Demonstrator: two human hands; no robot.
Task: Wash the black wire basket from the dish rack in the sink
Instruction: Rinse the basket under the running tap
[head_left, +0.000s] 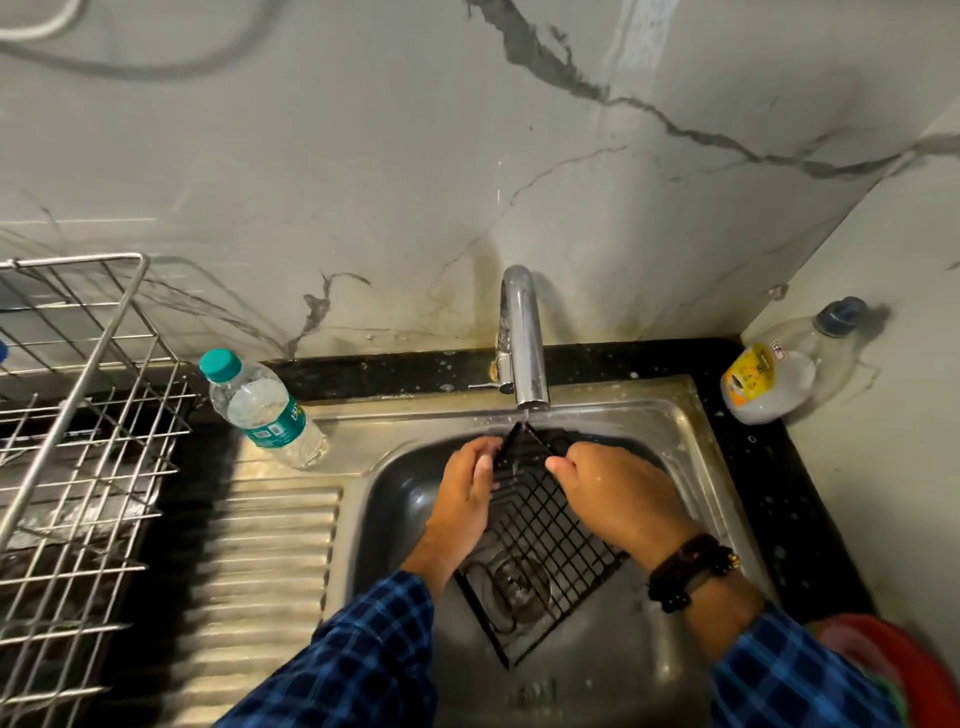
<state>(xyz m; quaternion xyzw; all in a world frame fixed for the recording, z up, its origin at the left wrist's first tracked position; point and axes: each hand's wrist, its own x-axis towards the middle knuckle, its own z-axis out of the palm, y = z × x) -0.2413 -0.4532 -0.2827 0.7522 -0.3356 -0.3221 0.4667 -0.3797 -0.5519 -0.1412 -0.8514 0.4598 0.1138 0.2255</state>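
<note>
The black wire basket (540, 540) is tilted inside the steel sink (680, 415), its far corner raised under the tap (522, 338). A thin stream of water falls from the spout onto that corner. My left hand (462, 493) grips the basket's left edge near the top. On the right edge, my right hand (618, 493) holds the basket with fingers curled over the wire. The basket's lower part rests over the drain (519, 584). The steel dish rack (78, 441) stands at the far left on the counter.
A clear water bottle with a teal cap (260, 410) lies on the sink's back left rim. A plastic bottle with a yellow label (774, 374) leans in the right corner. The ribbed drainboard (270, 571) lies left of the bowl. A red tub (893, 670) shows at bottom right.
</note>
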